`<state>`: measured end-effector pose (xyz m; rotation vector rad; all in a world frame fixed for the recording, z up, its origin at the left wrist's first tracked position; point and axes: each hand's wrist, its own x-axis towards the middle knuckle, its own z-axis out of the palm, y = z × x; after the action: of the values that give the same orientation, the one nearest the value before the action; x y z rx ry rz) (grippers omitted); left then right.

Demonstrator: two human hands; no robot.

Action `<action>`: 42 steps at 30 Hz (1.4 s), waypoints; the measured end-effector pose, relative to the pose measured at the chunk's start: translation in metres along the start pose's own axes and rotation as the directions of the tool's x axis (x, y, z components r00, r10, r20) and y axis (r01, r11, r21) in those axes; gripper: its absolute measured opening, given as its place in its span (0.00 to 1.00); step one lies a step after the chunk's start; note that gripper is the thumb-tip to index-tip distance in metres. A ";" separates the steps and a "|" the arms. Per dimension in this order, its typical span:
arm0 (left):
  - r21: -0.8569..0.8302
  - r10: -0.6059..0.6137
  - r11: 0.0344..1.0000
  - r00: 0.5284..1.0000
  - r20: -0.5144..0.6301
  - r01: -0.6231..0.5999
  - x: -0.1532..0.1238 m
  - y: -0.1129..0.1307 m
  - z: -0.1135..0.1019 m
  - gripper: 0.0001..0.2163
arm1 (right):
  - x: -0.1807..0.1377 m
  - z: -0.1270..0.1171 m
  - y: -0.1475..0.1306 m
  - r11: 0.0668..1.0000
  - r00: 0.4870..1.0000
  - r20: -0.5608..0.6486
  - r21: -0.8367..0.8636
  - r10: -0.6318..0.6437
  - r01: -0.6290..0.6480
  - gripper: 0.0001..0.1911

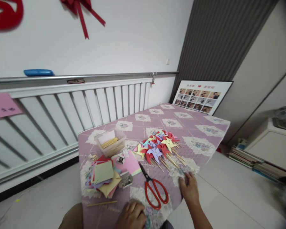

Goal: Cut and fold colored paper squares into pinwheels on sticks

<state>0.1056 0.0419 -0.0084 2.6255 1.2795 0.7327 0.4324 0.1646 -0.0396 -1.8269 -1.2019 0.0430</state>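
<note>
My left hand [131, 216] rests knuckles-up on the near edge of the purple quilted table [195, 127], fingers curled under; what they hold, if anything, is hidden. My right hand [189, 187] lies at the table's right edge, fingers closed on the cloth there. Red-handled scissors [154, 189] lie between my hands. A heap of paper pinwheels [157, 146] on wooden sticks sits beyond them. A stack of coloured paper squares [103, 176] lies to the left, with one loose stick [102, 203] in front.
A clear plastic box [111, 143] with sticks stands behind the paper. A white radiator [62, 117] runs along the wall at left. A framed photo board [200, 97] leans at the back. Books [255, 162] lie on the floor at right.
</note>
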 end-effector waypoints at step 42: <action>-0.921 -0.773 0.344 0.612 -0.167 0.182 -0.027 -0.042 -0.257 0.06 | -0.187 0.024 -0.182 0.918 0.877 0.277 0.169 -0.393 0.359 0.13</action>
<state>-0.0612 0.0239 0.1924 1.0601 1.2569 1.5985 0.1945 0.0601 -0.0055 -1.4932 -1.7252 0.1756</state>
